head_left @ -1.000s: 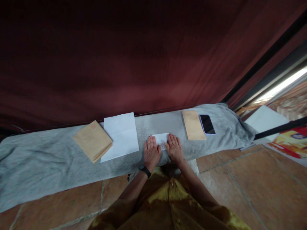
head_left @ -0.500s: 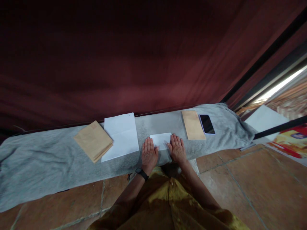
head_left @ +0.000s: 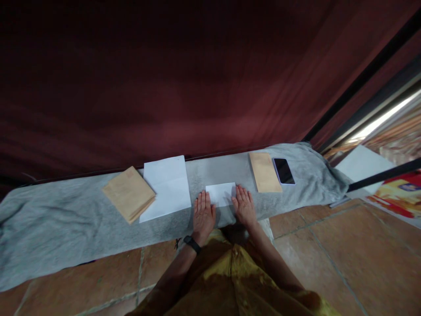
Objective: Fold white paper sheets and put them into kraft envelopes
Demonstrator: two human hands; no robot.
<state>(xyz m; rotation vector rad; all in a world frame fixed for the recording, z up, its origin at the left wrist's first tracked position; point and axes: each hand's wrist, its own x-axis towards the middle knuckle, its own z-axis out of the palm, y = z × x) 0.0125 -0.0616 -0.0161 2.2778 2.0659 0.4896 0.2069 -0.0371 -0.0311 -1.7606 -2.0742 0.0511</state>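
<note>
A small folded sheet of white paper [head_left: 220, 194] lies flat on the grey cloth [head_left: 219, 169] in front of me. At its left end rests my left hand [head_left: 204, 215], palm down with fingers stretched out, a dark band on the wrist. My right hand [head_left: 244, 206] lies flat at the paper's right end, fingers extended. Neither hand grips anything. Left of my hands are larger white sheets [head_left: 167, 186], partly under a stack of brown envelopes [head_left: 129, 193]. A single brown envelope [head_left: 265, 173] lies to the right of my right hand.
A phone [head_left: 284, 171] lies beside the single envelope. Behind the long cloth-covered surface hangs a dark red curtain [head_left: 184, 96]. Black poles [head_left: 365, 83] and a colourful printed package [head_left: 403, 193] are at the right. Tiled floor [head_left: 368, 245] shows below.
My left hand has slid slightly down and left, its thumb now off the paper's edge. My right hand has barely moved. The paper stays in place.
</note>
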